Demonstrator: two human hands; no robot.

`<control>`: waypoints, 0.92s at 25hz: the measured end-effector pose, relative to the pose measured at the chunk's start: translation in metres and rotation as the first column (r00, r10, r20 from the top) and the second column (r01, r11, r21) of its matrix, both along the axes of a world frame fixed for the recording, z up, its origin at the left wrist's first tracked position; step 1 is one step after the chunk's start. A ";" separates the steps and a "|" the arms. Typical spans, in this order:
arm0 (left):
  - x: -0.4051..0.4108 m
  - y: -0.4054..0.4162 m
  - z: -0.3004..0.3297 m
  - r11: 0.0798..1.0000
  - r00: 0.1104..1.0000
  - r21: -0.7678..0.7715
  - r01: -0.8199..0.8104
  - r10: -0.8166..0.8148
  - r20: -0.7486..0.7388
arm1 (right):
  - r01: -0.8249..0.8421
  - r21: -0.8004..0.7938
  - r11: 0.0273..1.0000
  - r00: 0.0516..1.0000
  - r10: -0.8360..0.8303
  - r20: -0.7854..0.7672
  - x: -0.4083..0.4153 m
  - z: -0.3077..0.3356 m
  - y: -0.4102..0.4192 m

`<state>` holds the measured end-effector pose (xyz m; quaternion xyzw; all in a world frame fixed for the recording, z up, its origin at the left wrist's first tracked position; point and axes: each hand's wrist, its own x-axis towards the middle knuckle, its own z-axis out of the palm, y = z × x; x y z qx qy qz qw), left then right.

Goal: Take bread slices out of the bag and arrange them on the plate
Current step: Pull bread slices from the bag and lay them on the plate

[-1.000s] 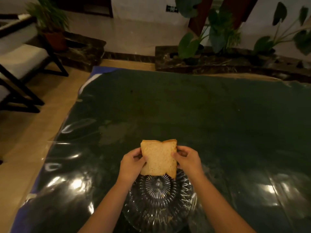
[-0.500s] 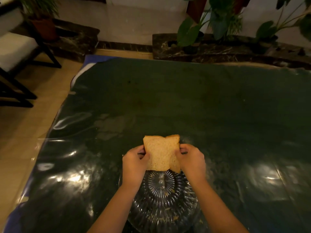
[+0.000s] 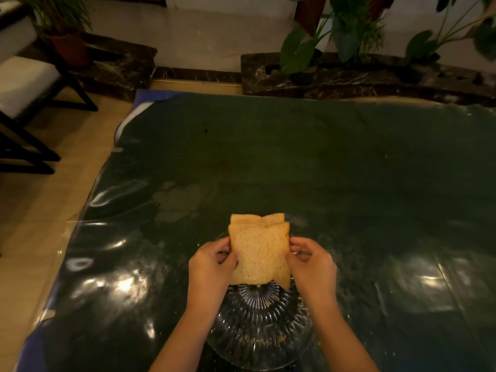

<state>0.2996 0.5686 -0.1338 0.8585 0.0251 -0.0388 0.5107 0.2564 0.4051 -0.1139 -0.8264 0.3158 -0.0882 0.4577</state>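
Observation:
Two tan bread slices [image 3: 259, 251] are stacked face to face and held up over the far half of a clear cut-glass plate [image 3: 259, 326]. The rear slice peeks out above the front one. My left hand [image 3: 210, 267] pinches the stack's left edge and my right hand [image 3: 312, 265] pinches its right edge. The plate lies on the dark green table near the front edge, with crumbs on its ribbed surface. No bread bag is in view.
The table [image 3: 322, 170] is covered in glossy dark green plastic sheet. A dark-framed chair with a white cushion [image 3: 24, 84] stands left on the tiled floor. Potted plants [image 3: 335, 36] and dark marble ledges line the far wall.
A second slice now shows behind the front one, offset upward. Both hands and the bread have sunk slightly toward the plate; the head view has tilted further down.

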 end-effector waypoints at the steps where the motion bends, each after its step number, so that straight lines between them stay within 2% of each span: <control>1: -0.005 0.000 -0.003 1.000 1.000 -0.001 0.014 -0.014 -0.016 | 0.000 0.006 1.000 1.000 0.000 -0.014 -0.006 -0.003 0.000; 4: -0.017 -0.002 -0.013 1.000 0.999 -0.007 0.018 -0.018 -0.049 | 0.007 0.008 1.000 0.997 -0.006 -0.071 -0.014 -0.013 0.000; 8: -0.020 -0.006 -0.020 0.998 1.000 0.062 0.013 -0.012 -0.010 | 0.003 -0.003 1.000 0.994 -0.003 -0.109 -0.012 -0.023 0.001; 12: -0.018 -0.007 -0.026 0.994 0.999 0.097 -0.049 0.049 0.003 | -0.039 -0.062 0.997 0.996 0.034 -0.087 -0.012 -0.029 -0.001; 16: -0.012 -0.011 -0.028 0.997 0.999 0.068 -0.030 0.032 -0.035 | -0.072 0.029 0.997 0.996 0.073 -0.051 -0.008 -0.034 -0.003; 23: -0.005 -0.008 -0.016 0.996 0.990 0.082 -0.017 0.028 -0.139 | -0.103 0.076 0.992 0.988 0.110 -0.107 -0.007 -0.026 -0.014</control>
